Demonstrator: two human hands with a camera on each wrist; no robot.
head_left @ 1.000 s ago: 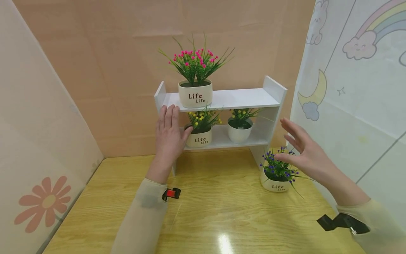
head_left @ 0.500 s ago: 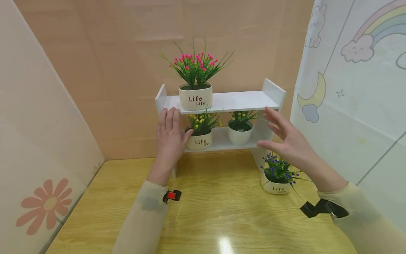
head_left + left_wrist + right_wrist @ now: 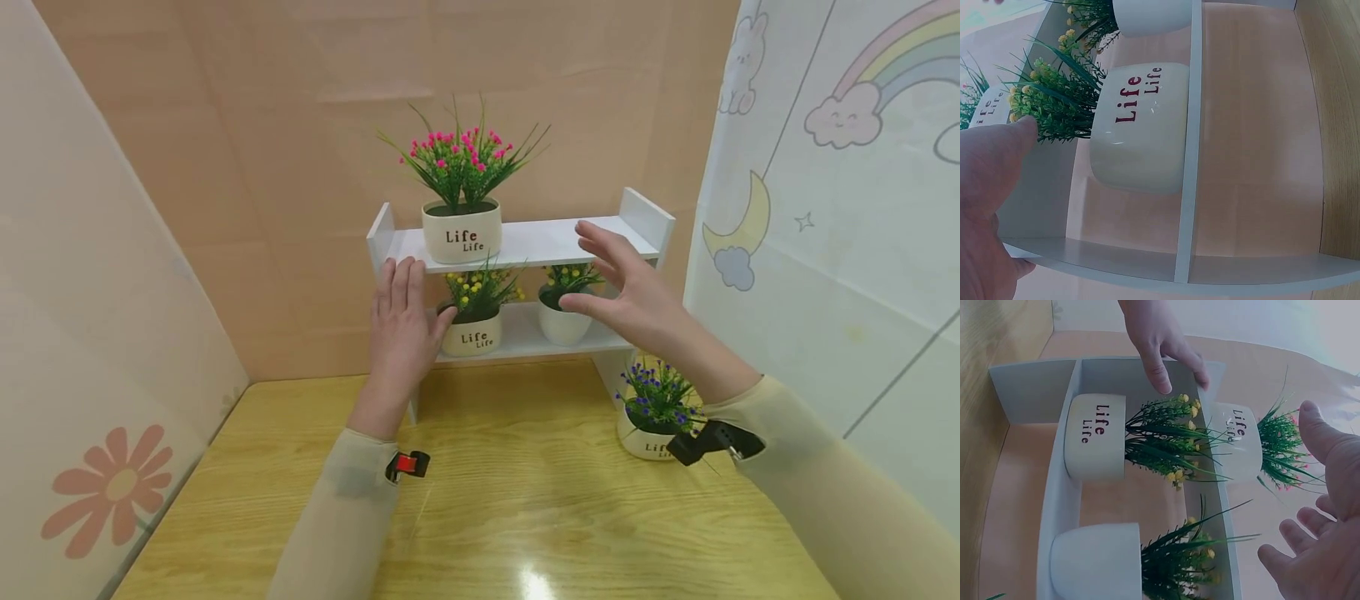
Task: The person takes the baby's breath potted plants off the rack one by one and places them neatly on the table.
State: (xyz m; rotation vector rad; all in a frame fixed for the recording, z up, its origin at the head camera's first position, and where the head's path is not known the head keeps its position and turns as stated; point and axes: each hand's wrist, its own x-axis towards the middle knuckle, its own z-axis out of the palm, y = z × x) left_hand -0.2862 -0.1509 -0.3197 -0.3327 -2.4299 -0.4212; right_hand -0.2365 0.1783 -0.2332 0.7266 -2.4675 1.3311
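At the left end, the left hand (image 3: pixel 401 337) lies at the front corner of the white shelf unit (image 3: pixel 647 221), fingers straight and side by side, thumb set apart, pinching nothing; it appears to touch the unit. Use it as a light steady, without pushing. Next, the pink-flowered pot (image 3: pixel 462 237) stands upright on the top shelf (image 3: pixel 536 242), between the two hands and apart from the right fingertips. Below it, the yellow-flowered pot (image 3: pixel 471 339) sits just beside the left thumb. Further right, the plain white pot (image 3: pixel 558 325) is partly covered by the right hand (image 3: pixel 630 292), whose fingers curve gently, thumb spread wide, with nothing between them. For a secure hold, align that gap with a pot's body, not its flowers, and lift level. At far right, the purple-flowered pot (image 3: pixel 643 442) stands on the table (image 3: pixel 487 483), partly hidden by the black strap (image 3: pixel 727 435).
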